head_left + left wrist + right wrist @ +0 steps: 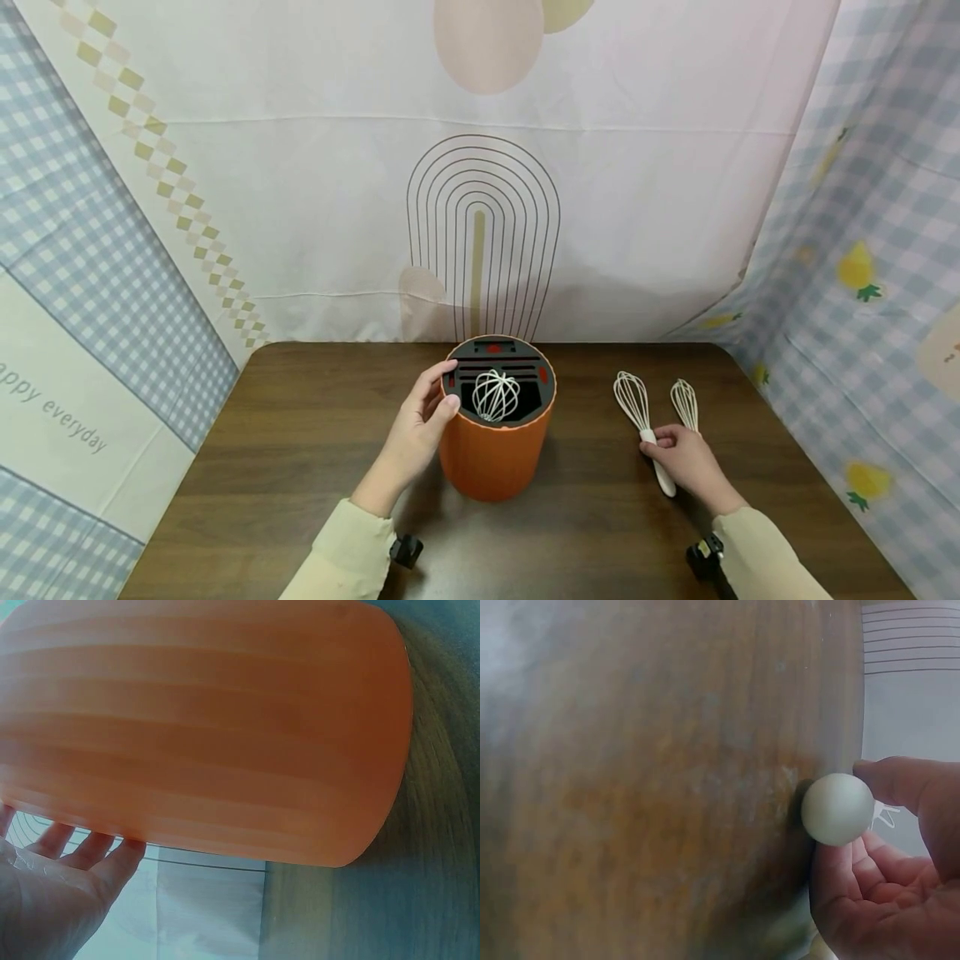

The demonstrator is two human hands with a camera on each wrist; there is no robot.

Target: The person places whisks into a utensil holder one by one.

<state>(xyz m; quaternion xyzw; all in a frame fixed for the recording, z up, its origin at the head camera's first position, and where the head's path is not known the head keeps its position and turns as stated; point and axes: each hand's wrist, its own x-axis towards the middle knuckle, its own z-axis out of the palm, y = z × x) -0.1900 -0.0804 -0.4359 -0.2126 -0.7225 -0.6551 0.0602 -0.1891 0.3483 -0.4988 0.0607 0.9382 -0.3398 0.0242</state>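
An orange round utensil holder (pixel 491 462) with a dark slotted insert stands upright near the table's middle. One white whisk (pixel 495 395) sits in its front opening, wire head up. My left hand (pixel 412 421) holds the holder's left side near the rim; in the left wrist view, its fingers (pixel 112 868) rest against the ribbed wall. At the right, my right hand (pixel 686 460) pinches the white handle of another whisk (pixel 633 404), whose wires point away from me. The rounded handle end (pixel 838 810) faces the right wrist camera. Beyond that hand lies a third whisk (pixel 685 402), its handle hidden.
The brown wooden table (pixel 315 475) reaches back to a pale patterned cloth (pixel 337 208). Blue checked cloths hang on both sides, the right one (pixel 892 183) with yellow fruit prints.
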